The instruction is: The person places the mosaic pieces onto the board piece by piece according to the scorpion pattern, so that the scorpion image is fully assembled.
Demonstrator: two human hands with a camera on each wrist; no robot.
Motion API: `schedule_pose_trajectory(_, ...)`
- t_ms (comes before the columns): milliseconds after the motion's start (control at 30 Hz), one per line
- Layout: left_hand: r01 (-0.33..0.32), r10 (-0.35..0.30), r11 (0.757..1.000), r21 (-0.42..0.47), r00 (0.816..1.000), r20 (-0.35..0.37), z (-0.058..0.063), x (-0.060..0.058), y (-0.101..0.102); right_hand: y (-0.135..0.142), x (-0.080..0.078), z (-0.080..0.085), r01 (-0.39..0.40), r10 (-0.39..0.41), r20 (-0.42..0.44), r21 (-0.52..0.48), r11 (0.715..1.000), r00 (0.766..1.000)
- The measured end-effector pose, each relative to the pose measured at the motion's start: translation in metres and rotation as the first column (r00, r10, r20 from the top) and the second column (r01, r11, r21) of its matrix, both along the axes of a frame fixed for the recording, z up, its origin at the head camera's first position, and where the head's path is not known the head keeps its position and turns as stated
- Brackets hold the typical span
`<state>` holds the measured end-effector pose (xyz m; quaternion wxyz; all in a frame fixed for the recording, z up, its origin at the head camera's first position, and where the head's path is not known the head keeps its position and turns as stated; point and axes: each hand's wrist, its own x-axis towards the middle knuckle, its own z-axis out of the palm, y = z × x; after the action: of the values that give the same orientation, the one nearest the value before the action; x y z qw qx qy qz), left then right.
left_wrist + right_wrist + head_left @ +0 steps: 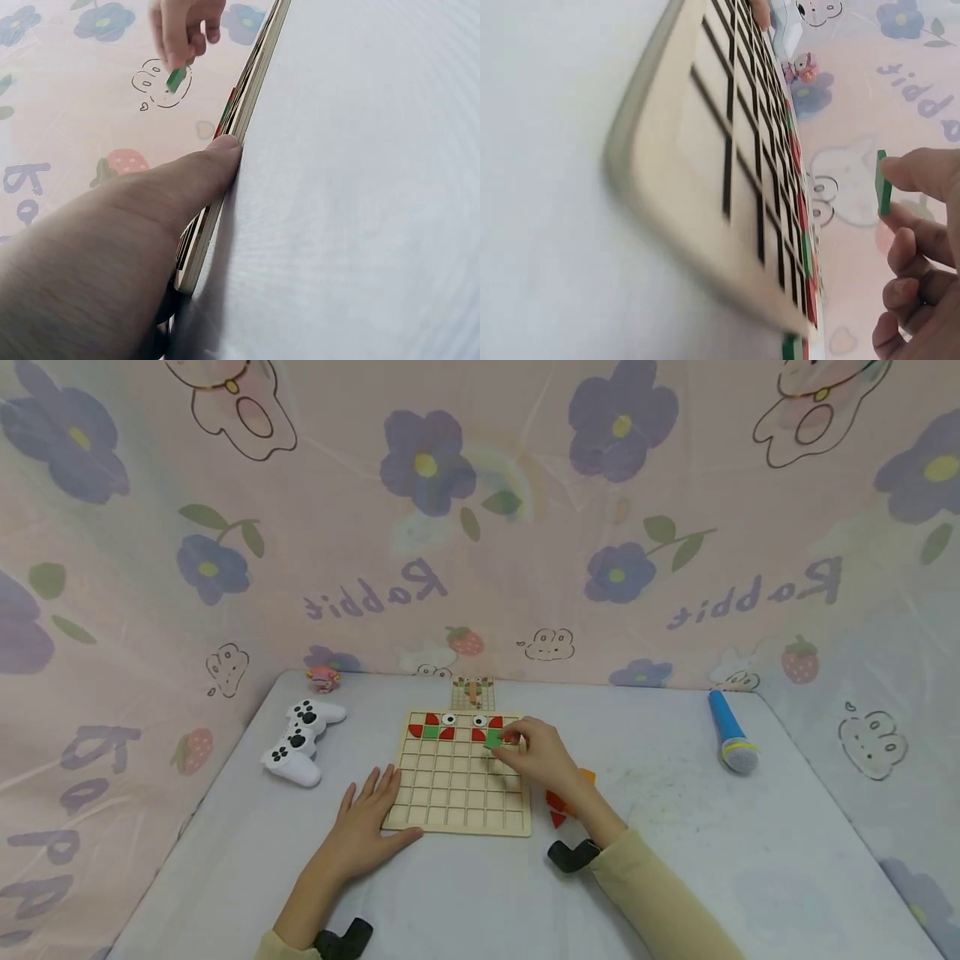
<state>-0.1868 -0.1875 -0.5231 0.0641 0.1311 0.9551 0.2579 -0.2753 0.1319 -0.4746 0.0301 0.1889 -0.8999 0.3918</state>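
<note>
A wooden grid board (450,785) lies on the white table. Along its far rows sit red quarter-round pieces (446,733), a green square (431,732) and two round eye pieces (448,719). My right hand (536,750) is above the board's far right part, pinching a small green square tile (883,184) between thumb and fingertip. That tile (176,79) is held clear of the board in the left wrist view. With fingers spread, my left hand (366,831) rests at the board's left edge, its thumb (214,161) along the near edge.
Red pieces (557,819) and an orange piece (588,775) lie right of the board, partly hidden by my right forearm. Behind the board stands a pattern card (472,693). A white game controller (302,742) and a small pink figurine (323,679) are left; a blue toy microphone (731,732) is right.
</note>
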Motion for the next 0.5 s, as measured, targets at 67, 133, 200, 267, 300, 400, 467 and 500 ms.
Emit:
schedule_pose_trajectory(67, 0.0, 0.0, 1.0, 0.002, 1.0, -0.004, 0.0, 0.0, 0.0, -0.012, -0.004, 0.001, -0.001, 0.002, 0.027, -0.016, 1.0, 1.0)
schedule_pose_trajectory(133, 0.001, -0.001, 1.0, 0.011, 1.0, -0.01, 0.001, 0.0, 0.0, -0.024, -0.009, -0.001, -0.007, 0.008, 0.047, -0.027, 1.0, 0.999)
schedule_pose_trajectory(200, 0.0, 0.0, 1.0, 0.014, 1.0, -0.01, 0.001, 0.0, 0.0, -0.033, -0.013, -0.003, -0.027, 0.03, 0.056, -0.039, 0.999, 0.998)
schedule_pose_trajectory(267, 0.002, -0.002, 1.0, 0.017, 1.0, -0.007, 0.0, 0.0, 0.0, -0.042, -0.017, -0.006, -0.045, 0.049, 0.07, -0.052, 0.998, 0.996)
schedule_pose_trajectory(300, 0.003, -0.003, 1.0, 0.017, 1.0, -0.005, 0.0, 0.0, 0.0, -0.046, -0.018, -0.007, -0.047, 0.052, 0.079, -0.056, 0.997, 0.996)
schedule_pose_trajectory(400, 0.004, -0.004, 1.0, 0.012, 1.0, -0.002, 0.0, 0.0, 0.0, -0.056, -0.022, -0.011, -0.054, 0.059, 0.101, -0.059, 0.997, 0.993)
schedule_pose_trajectory(467, 0.004, -0.004, 1.0, 0.011, 1.0, 0.0, 0.0, -0.001, 0.0, -0.062, -0.022, -0.014, -0.044, 0.05, 0.123, -0.053, 0.998, 0.991)
schedule_pose_trajectory(500, 0.004, -0.004, 1.0, 0.009, 1.0, -0.001, 0.0, -0.001, 0.0, -0.064, -0.023, -0.016, -0.039, 0.046, 0.13, -0.051, 0.998, 0.99)
